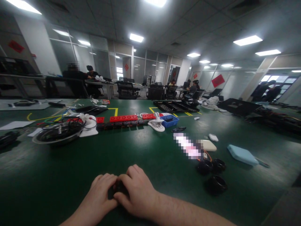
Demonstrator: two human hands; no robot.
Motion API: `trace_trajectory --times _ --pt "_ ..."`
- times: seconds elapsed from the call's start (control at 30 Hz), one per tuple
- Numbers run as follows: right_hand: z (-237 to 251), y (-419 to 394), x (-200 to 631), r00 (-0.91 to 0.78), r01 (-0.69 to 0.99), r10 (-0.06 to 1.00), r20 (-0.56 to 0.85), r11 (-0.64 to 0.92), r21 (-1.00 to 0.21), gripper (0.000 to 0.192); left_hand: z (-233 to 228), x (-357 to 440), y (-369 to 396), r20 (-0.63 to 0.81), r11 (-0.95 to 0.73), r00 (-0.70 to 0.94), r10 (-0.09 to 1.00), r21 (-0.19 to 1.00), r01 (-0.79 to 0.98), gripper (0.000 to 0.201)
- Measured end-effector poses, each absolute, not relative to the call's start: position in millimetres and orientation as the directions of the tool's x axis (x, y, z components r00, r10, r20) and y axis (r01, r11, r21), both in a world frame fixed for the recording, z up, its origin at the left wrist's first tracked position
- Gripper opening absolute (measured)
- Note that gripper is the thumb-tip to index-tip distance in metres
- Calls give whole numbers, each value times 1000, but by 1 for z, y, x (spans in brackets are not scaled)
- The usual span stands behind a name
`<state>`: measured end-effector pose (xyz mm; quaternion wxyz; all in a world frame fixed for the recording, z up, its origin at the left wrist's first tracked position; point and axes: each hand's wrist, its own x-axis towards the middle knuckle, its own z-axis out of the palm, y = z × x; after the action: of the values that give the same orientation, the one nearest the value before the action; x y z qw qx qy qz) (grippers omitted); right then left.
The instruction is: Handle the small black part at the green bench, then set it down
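Note:
My left hand [100, 193] and my right hand [138, 191] meet low in the middle of the view, over the near part of the green table [70, 163]. The fingers of both are curled inward, with the fingertips nearly touching. Between them shows a small black object [121, 187], gripped from both sides. Most of it lies hidden behind my fingers, and its kind is unclear. To the right stand several black, round, hollow parts [215, 184], apart from my hands.
A lit phone [187, 146], a cream-coloured case [208, 145] and a light blue pouch [242, 154] lie at right. Farther back are red-and-black power strips [123, 121], a white clip stand [157, 123], a blue bin [170, 121] and a metal bowl [57, 138] with cables.

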<state>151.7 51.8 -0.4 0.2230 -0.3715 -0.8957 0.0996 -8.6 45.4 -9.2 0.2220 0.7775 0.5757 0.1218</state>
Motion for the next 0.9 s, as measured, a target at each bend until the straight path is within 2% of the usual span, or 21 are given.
trace_trajectory --times 0.3,0.5,0.9 --pt "9 55 156 -690 613 644 329 763 -207 32 -13 -9 45 -59 -224 284 957 472 853 7" --pt "15 50 157 -680 623 662 315 748 -227 20 -20 -12 47 -29 -239 283 959 457 857 5" --pt "13 54 157 -699 585 649 301 761 -281 23 -15 -10 48 -67 -221 288 955 486 846 14"
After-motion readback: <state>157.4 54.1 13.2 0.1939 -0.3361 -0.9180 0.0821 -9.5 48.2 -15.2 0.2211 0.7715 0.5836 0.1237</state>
